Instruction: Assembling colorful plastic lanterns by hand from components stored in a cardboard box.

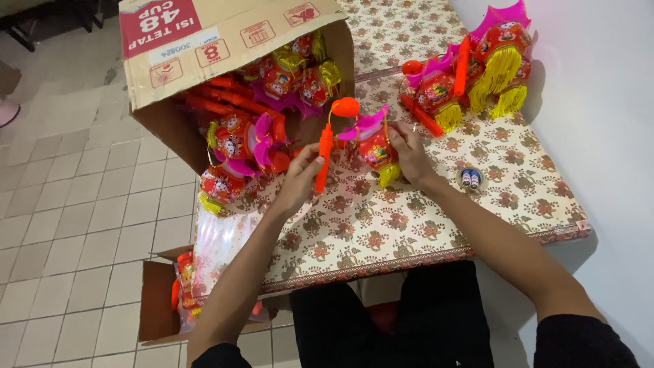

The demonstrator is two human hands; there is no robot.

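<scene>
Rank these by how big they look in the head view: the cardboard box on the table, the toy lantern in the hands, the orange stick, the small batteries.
1. cardboard box
2. toy lantern
3. orange stick, thinner, though about as long as the lantern
4. batteries

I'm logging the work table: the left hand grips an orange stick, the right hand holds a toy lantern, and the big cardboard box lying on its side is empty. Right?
Not quite. The head view shows the cardboard box full of toy lanterns. The rest stands: left hand on the orange stick, right hand on the toy lantern.

Lanterns [252,136] fill the box [225,48] (tipped over) on the table [409,225].
</scene>
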